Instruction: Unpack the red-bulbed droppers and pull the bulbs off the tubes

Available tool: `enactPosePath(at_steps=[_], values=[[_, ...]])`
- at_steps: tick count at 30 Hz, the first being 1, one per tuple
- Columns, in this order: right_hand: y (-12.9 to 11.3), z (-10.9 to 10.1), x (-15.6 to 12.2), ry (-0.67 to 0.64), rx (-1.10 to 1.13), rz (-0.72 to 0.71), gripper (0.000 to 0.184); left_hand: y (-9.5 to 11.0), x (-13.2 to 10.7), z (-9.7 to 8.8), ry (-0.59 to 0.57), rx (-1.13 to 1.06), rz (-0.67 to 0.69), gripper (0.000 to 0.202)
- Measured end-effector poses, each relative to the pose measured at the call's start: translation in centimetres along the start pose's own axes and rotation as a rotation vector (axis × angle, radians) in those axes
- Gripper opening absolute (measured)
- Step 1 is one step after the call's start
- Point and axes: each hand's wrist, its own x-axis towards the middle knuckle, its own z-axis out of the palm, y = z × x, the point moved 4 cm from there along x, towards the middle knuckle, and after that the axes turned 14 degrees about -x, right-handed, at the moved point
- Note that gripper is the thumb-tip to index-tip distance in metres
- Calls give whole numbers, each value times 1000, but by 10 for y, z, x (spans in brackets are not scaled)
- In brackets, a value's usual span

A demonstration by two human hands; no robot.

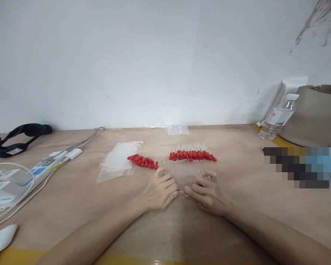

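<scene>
A row of clear glass tubes (183, 171) lies on the table between my hands. My left hand (162, 189) is closed at the row's near left side, fingers curled. Opposite it, my right hand (208, 193) is also closed, with thumb and index finger pinched. Between my thumbs shows a short clear piece of tube (181, 192), lying crosswise; its ends are hidden by my fingers. Just beyond the row lie droppers with red rubber bulbs (191, 155), thin tips pointing away. Loose red rubber bulbs (143, 161) are heaped beyond my left hand.
Clear zip bags (118, 158) are stacked to the left, and another bag (178, 130) lies by the wall. A power strip (41, 167) with cables and a black strap (22, 138) are farther left. A plastic bottle (278, 117) leans against a beige container (314, 114) at right.
</scene>
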Motion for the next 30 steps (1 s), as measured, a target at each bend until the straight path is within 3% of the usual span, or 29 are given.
enactPosePath(at_steps=[6, 12, 17, 20, 23, 26, 30], values=[[1, -10, -2, 114, -70, -73, 14, 5, -1, -2, -24, -60, -15, 21], [4, -20, -3, 180, -123, -130, 26, 10, 1, -6, 22, -63, 9, 22], [7, -18, -10, 85, -65, -77, 32, 11, 3, -11, 45, -35, 23, 22], [17, -14, -16, 36, -15, 52, 35, 3, 2, -19, 59, 9, -11, 23], [40, -11, -22, 21, -39, 278, 26, -26, -5, -42, 96, 44, -206, 28], [65, -4, -28, -67, -119, 508, 19, -76, -23, -77, 216, -9, -555, 30], [77, 9, -32, -205, -161, 646, 22, -139, -55, -114, 363, 74, -871, 27]])
